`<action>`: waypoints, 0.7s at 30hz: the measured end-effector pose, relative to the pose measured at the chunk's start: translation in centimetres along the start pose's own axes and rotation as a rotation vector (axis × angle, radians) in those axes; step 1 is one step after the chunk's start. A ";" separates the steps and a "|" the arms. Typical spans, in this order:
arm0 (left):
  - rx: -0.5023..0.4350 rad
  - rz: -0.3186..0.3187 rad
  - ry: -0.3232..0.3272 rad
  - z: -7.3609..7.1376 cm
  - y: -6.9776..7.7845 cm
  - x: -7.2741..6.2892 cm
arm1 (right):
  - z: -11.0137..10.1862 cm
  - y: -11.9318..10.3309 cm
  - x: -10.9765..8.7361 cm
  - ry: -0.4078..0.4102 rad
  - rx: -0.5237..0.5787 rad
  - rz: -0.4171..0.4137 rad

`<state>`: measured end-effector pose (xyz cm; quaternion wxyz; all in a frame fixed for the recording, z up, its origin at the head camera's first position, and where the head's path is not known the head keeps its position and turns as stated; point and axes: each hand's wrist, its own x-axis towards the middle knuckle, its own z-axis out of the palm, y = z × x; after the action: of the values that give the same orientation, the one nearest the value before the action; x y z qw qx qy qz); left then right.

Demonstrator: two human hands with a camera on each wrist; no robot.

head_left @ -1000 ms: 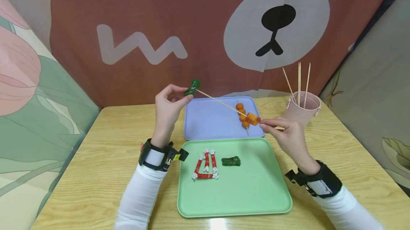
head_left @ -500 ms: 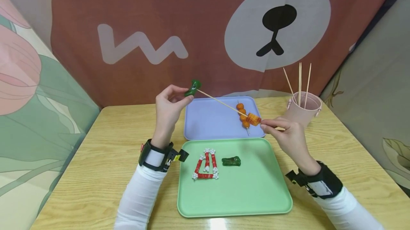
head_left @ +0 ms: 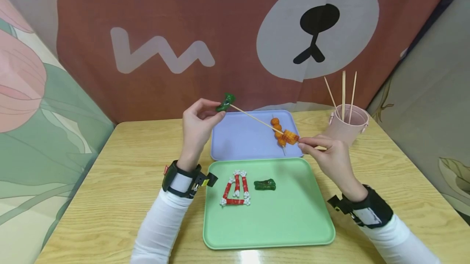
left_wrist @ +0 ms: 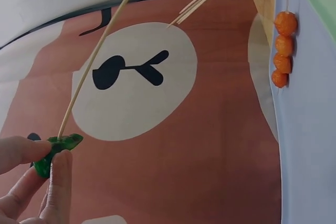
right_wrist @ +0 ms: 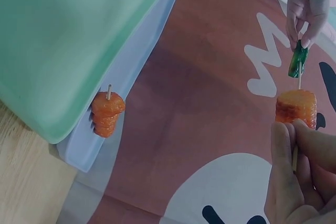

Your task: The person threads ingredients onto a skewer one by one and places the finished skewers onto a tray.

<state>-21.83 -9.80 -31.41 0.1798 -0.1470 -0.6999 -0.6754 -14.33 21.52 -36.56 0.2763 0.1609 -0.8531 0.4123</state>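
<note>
My left hand (head_left: 195, 127) pinches a glossy green piece, like a folded green pepper (head_left: 226, 101), between thumb and fingers. In the left wrist view the end of a thin wooden skewer (left_wrist: 94, 53) meets this pepper (left_wrist: 50, 158). The skewer slants across to my right hand (head_left: 332, 156), whose thumb and fingers grip it just beyond a chunk of corn (head_left: 291, 136). In the right wrist view the corn (right_wrist: 296, 106) sits right above these fingertips, and a short stick end shows below them. Both hands are raised over the far tray.
A lavender tray (head_left: 238, 139) bears a skewer of orange balls (head_left: 278, 131). Nearer, a green tray (head_left: 279, 223) holds several red pieces with white frilled ends (head_left: 236, 184) and another green pepper (head_left: 264, 184). At the right stands a pink bucket (head_left: 345, 133) with several skewers (head_left: 343, 96).
My left hand has shifted slightly right and down with the green pepper, shortening the bare skewer between pepper and corn. The right hand stays in place.
</note>
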 end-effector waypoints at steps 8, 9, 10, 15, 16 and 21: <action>0.027 0.049 -0.024 0.3 0.3 -0.2 | 0.0 -0.5 -0.1 0.013 0.023 -0.027; 0.034 0.062 -0.030 0.4 0.6 -0.3 | 0.0 -0.6 -0.1 0.014 0.025 -0.031; 0.041 0.072 -0.034 0.5 1.0 -0.5 | 0.0 -0.6 -0.1 0.015 0.026 -0.036; 0.049 0.098 -0.039 0.7 1.6 -0.7 | -0.1 -1.0 -0.2 0.024 0.018 -0.051; 0.044 0.095 -0.037 0.7 1.6 -0.7 | -0.1 -1.0 -0.2 0.027 0.018 -0.054; 0.038 0.088 -0.031 0.9 2.0 -1.0 | 0.1 -1.0 -0.3 0.034 0.019 -0.069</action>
<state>-20.10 -8.83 -30.11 0.2014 -0.1846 -0.7081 -0.6510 -13.58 20.84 -36.13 0.3034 0.1857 -0.8382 0.4134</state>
